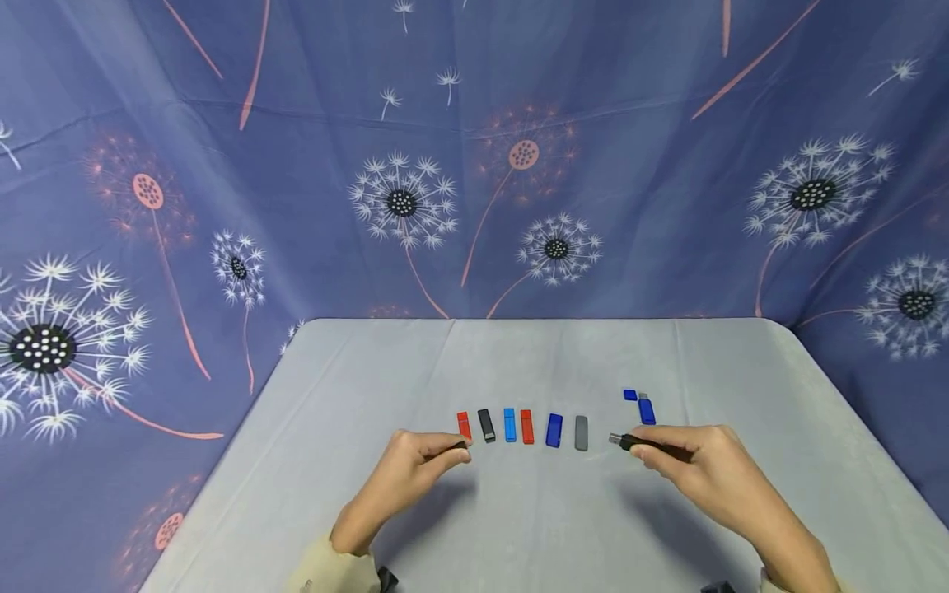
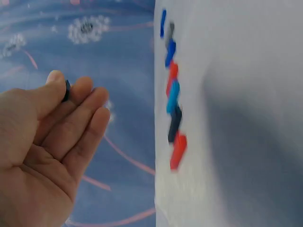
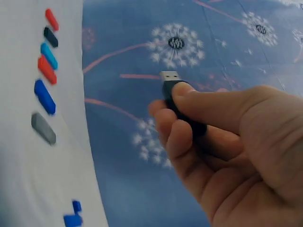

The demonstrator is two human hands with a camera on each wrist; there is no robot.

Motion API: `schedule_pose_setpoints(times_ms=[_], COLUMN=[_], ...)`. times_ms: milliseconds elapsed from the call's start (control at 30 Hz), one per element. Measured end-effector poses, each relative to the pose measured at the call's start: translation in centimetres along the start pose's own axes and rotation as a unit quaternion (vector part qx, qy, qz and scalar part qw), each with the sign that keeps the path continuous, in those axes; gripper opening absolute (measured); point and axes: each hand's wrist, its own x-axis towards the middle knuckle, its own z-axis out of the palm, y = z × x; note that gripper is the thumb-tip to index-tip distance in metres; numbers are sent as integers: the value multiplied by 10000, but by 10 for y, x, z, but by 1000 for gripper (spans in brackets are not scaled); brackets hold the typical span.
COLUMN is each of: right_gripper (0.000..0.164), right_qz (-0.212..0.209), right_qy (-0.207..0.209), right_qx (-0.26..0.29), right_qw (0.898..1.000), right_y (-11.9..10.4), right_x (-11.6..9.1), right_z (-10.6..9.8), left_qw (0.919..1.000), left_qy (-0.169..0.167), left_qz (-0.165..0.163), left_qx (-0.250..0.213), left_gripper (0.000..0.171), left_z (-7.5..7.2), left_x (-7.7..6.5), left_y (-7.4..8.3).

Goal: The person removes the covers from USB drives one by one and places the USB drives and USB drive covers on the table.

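My right hand (image 1: 704, 461) grips a black USB stick (image 3: 169, 92) by its body, and the bare metal plug (image 3: 169, 75) points out past the thumb. In the head view that plug faces left, toward my other hand. Between thumb and index finger my left hand (image 1: 415, 473) pinches a small black cap (image 2: 66, 91), mostly covered by the fingertips. Both hands hover above the table, well apart. Just beyond the left fingertips lies a red USB stick (image 1: 464, 425). Past the right hand lies a blue USB stick (image 1: 647, 410) with its plug bare, its small blue cap (image 1: 630, 394) beside it.
Along the middle of the white table (image 1: 356, 371) runs a row: a black stick (image 1: 486, 425), a light blue one (image 1: 509, 424), another red one (image 1: 527, 427), a dark blue one (image 1: 553, 430) and a grey one (image 1: 582, 432). A patterned blue cloth (image 1: 474, 165) hangs behind.
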Motion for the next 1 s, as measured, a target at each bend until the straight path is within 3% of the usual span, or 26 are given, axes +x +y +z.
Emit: schedule_pose_setpoints(times_ms=[100, 267, 433, 633, 733, 867, 1000], right_gripper=[15, 16, 18, 19, 17, 18, 24], right_qz=[171, 184, 171, 311, 337, 161, -120], right_qy=[-45, 76, 171, 144, 154, 310, 497], right_qx=[43, -90, -304, -280, -259, -154, 199], right_qw=[9998, 9998, 9992, 9990, 9990, 9993, 9985], right_y=[2, 6, 8, 6, 5, 5, 6], right_x=[2, -1, -2, -3, -2, 1, 6], right_z=[-1, 6, 6, 3, 1, -2, -6], left_qw=[9997, 9993, 9981, 9951, 9959, 9974, 9960], left_qy=[-190, -106, 166, 219, 250, 305, 407], left_qz=[54, 134, 570, 956, 867, 482, 236], left_qx=[-172, -334, -168, -100, -83, -451, -764], left_gripper=[21, 23, 26, 34, 38, 45, 37], left_z=[5, 6, 4, 5, 7, 8, 8], left_x=[7, 8, 12, 16, 20, 27, 34], left_y=[4, 6, 6, 7, 9, 15, 22])
